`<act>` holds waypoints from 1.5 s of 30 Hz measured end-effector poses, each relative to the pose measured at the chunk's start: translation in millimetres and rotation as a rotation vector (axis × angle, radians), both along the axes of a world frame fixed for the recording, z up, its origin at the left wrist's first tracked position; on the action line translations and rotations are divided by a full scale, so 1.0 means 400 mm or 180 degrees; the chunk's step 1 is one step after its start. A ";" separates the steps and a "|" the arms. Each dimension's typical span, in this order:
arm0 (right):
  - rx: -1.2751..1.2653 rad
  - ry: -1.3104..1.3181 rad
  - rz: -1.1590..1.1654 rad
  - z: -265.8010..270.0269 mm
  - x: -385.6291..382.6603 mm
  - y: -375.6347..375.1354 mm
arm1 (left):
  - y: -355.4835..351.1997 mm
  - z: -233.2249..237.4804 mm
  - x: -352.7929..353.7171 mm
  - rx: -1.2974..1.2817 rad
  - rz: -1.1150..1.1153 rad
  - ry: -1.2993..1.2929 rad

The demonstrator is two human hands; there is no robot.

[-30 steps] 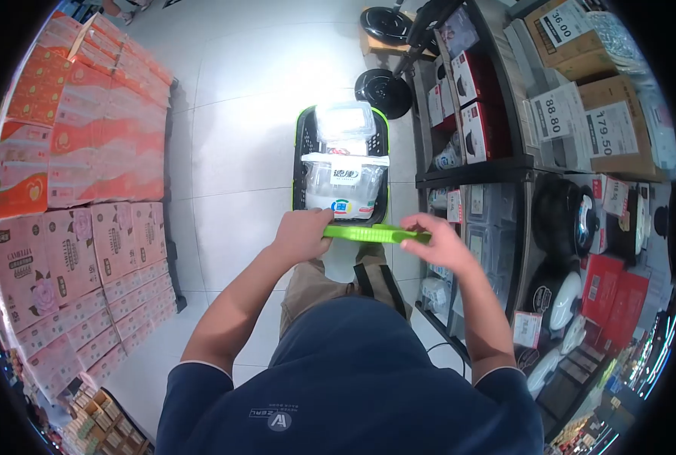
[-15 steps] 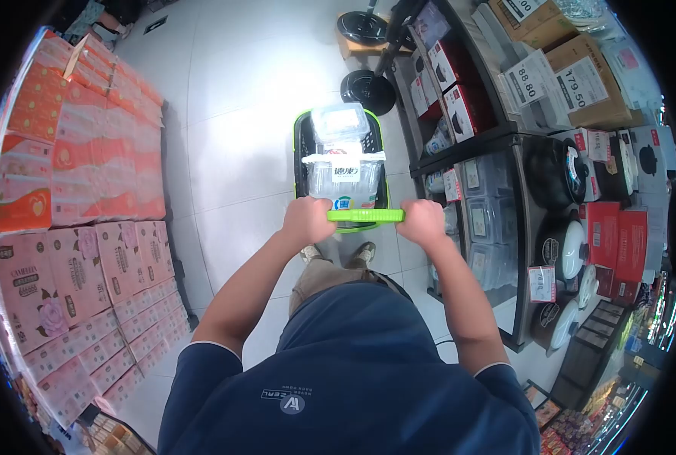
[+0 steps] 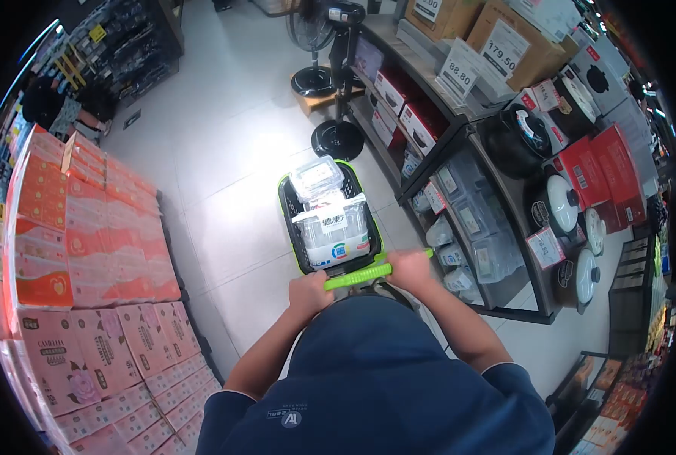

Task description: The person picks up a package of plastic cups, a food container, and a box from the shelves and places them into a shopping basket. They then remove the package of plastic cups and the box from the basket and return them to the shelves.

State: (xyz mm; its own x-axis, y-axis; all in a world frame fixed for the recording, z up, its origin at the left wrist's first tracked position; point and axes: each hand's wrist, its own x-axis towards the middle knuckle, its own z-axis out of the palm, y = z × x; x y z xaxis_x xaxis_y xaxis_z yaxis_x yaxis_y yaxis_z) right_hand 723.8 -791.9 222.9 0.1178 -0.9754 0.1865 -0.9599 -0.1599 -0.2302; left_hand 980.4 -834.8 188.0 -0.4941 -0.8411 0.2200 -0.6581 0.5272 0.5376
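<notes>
Since approx. 0.5 s ago the basket (image 3: 288, 199) has been brought closer under the body and turned a bit. The handle (image 3: 357, 276), level before, is now seen slanted, and more of the fan (image 3: 336, 139) has come into view.

The left hand (image 3: 310, 293) is clenched round the handle's left end. The right hand (image 3: 408, 265) is clenched near its right end, w/ a short bit of green bar left sticking out past it. The basket is on the floor just ahead of the person, between the stacked tissue packs (image 3: 88, 250) on the left and the shelf rack (image 3: 459, 144) on the right, nearer the rack. Clear plastic containers (image 3: 332, 227) are carried inside, w/ a lidded box (image 3: 317, 176) on top.

For the push to be done well, both grips should prob. be kept firm and even, so the basket isn't swung into the rack's lower shelf. The top box looks loosely perched, so jerks are best avoided.

The basket's long axis is laid away from the person, front end aimed at the fan base. The handle's long axis is laid crosswise, w/ the right end farther fwd.
</notes>
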 end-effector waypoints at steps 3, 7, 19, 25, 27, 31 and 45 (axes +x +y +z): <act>0.0308 0.0153 -0.0127 0.002 0.009 0.044 | 0.023 -0.005 0.001 0.0018 -0.0095 -0.0073; 0.0781 0.0279 -0.0028 0.015 0.014 0.073 | 0.057 0.009 0.012 0.0211 -0.0133 -0.0416; 0.1563 0.0241 0.0171 0.018 -0.031 0.219 | 0.232 -0.017 -0.030 0.0485 -0.0325 -0.1014; 0.1977 0.0161 0.0317 -0.057 -0.086 0.351 | 0.424 -0.027 -0.112 0.1247 0.0031 -0.1547; 0.2123 -0.0069 0.0362 -0.114 -0.090 0.431 | 0.496 -0.056 -0.128 0.1530 0.0041 -0.1705; 0.1954 -0.0236 0.0569 -0.195 -0.099 0.603 | 0.605 -0.107 -0.151 0.1683 -0.0290 -0.1973; -0.0001 -0.1267 -0.0384 -0.184 -0.192 0.984 | 0.855 -0.069 -0.221 0.1900 -0.0555 -0.2315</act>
